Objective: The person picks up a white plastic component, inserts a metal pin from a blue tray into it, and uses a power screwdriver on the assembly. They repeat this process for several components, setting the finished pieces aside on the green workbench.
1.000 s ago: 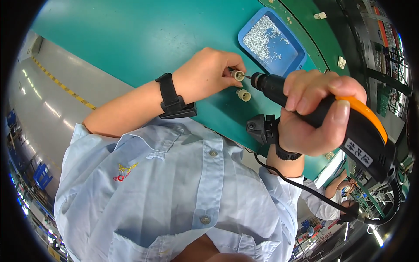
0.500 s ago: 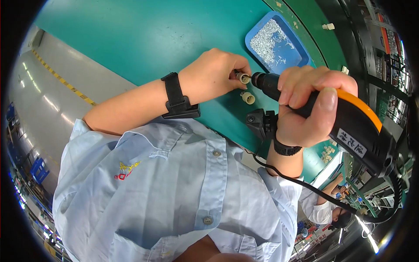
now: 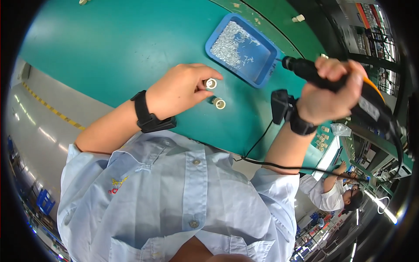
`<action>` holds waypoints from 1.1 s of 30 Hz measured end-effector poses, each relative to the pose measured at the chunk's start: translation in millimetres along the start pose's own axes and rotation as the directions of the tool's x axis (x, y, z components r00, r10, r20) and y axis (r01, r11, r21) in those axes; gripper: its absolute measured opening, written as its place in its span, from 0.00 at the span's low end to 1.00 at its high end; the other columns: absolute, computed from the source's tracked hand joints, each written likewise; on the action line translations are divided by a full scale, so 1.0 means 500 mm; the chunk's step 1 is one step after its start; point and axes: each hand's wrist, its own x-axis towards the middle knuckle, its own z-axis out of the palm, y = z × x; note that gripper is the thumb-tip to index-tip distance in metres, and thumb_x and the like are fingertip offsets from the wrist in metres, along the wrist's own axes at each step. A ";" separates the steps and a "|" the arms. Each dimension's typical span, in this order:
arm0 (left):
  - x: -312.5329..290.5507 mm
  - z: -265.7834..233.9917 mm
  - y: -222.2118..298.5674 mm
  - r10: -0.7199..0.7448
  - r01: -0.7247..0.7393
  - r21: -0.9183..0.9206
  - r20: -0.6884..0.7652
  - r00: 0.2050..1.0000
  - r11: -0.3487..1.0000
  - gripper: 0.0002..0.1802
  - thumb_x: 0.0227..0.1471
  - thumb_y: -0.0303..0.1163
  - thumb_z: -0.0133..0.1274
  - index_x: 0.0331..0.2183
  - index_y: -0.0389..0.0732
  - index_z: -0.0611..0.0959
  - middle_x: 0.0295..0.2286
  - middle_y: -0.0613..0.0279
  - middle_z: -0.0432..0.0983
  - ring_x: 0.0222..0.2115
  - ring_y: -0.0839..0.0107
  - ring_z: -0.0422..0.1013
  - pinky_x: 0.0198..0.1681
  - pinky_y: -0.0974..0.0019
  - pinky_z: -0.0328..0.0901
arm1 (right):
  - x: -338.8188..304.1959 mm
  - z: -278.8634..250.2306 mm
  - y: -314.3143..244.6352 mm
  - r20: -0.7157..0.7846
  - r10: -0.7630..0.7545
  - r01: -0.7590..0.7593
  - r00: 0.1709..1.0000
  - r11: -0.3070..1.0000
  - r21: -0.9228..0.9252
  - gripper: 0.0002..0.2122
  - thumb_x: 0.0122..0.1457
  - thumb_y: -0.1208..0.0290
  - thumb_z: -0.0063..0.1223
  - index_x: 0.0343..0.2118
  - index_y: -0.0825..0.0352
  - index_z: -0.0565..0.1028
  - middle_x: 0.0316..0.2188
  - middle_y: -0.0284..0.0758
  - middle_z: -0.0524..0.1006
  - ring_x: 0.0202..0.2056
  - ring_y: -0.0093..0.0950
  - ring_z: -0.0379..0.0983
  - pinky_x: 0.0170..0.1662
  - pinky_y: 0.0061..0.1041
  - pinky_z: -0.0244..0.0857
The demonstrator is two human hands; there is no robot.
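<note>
Teal-green workbench [image 3: 122, 52] fills the view — smooth top, lightly scuffed. On it, a shallow blue tray [image 3: 266, 65] heaped with small silvery screws [image 3: 233, 43]. Just beside the tray, two small white cylindrical parts [image 3: 215, 93] sit close together — one nearer the tray. A little white piece [image 3: 297, 18] lies by the far edge.

2 small cream cylindrical fittings: first fitting [image 3: 211, 83] pinched at fingertips, open end facing up; second fitting [image 3: 218, 103] lying just beside it. Black-and-orange electric screwdriver [image 3: 345, 89], gripped, raised, tip pointing left.
</note>
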 end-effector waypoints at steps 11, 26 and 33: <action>0.057 -0.069 0.054 0.098 -0.060 0.229 -0.160 0.982 0.972 0.09 0.42 0.29 0.63 0.30 0.41 0.81 0.26 0.60 0.71 0.24 0.64 0.68 0.28 0.63 0.64 | -0.013 0.070 0.060 -0.052 0.041 -0.038 0.998 0.997 0.062 0.09 0.58 0.67 0.48 0.32 0.70 0.69 0.13 0.32 0.64 0.15 0.26 0.61 0.24 0.29 0.62; 0.077 -0.042 0.044 0.352 -0.330 0.228 -0.063 0.934 0.916 0.09 0.40 0.25 0.63 0.30 0.43 0.84 0.31 0.66 0.73 0.35 0.67 0.68 0.43 0.66 0.62 | -0.053 0.061 -0.075 0.339 -0.035 -0.094 0.940 0.929 0.357 0.16 0.61 0.56 0.40 0.41 0.64 0.72 0.17 0.26 0.64 0.17 0.19 0.59 0.25 0.22 0.52; 0.057 -0.042 0.043 0.317 -0.312 0.072 -0.078 0.945 0.947 0.05 0.38 0.25 0.65 0.23 0.43 0.85 0.27 0.70 0.72 0.33 0.71 0.67 0.42 0.68 0.60 | -0.062 0.066 -0.113 0.383 0.015 -0.171 0.924 0.910 0.378 0.16 0.59 0.56 0.43 0.40 0.65 0.71 0.18 0.26 0.66 0.18 0.19 0.61 0.25 0.21 0.52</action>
